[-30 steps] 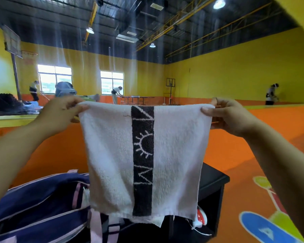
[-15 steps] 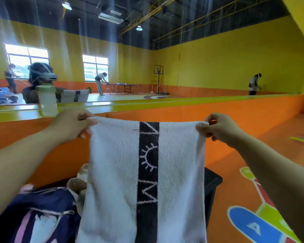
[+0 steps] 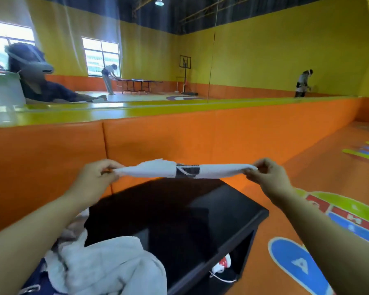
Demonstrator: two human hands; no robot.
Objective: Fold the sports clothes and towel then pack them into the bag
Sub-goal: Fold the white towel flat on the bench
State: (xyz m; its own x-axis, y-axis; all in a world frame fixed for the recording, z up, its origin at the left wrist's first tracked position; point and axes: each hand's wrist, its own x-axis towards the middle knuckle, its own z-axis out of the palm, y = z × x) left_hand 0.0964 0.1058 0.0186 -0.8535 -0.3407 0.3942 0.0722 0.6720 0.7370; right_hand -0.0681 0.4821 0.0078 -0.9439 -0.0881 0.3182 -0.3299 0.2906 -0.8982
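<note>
A white towel [image 3: 217, 170] with a black stripe stretches almost flat and edge-on between my hands, above a black bench [image 3: 179, 220]. My left hand [image 3: 95, 177] pinches its left corner. My right hand [image 3: 268, 177] pinches its right corner. A grey garment [image 3: 107, 267] lies crumpled at the bench's near left end. Under it shows a bit of the navy bag [image 3: 35, 282] at the bottom left.
A padded orange wall [image 3: 179, 141] with a yellow-green ledge runs right behind the bench. A red-and-white shoe [image 3: 222, 266] sits in the bench's open compartment. Painted floor markings [image 3: 294, 260] lie to the right. A mirror above the ledge shows people and a table far off.
The towel hung down in front of me before; now it is swung out level over the bench. My view has tilted down, revealing the bench top and the grey garment.
</note>
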